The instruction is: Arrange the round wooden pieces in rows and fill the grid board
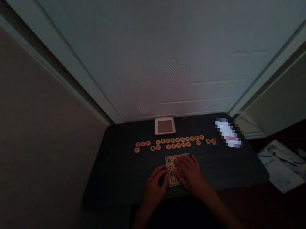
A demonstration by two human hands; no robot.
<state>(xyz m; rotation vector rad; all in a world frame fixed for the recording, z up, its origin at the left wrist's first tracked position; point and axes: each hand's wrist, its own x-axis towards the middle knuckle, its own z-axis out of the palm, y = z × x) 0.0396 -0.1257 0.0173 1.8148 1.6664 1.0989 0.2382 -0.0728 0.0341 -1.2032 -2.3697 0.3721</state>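
Note:
A shallow rectangular box (pixel 177 185) holding several round Chinese chess pieces (pixel 172 180) lies near the table's front edge. Bent round the box's left edge, the fingers and thumb of my left hand (pixel 155 187) come close together and grip it there. My right hand (pixel 194 177) lies over the right part of the box, fingers stretched out across the pieces and hiding some of them. Beyond the box, more Chinese chess pieces (pixel 178 146) with red or dark characters lie in uneven rows on the dark table.
The dark table (pixel 117 177) stands against a pale panel (pixel 150 88) with raised hearts. A box lid or shallow tray (pixel 165 126) sits at the back. A pixelated bright object (pixel 228 132) is at the back right. Off the right side, a white box (pixel 286 166) lies lower down.

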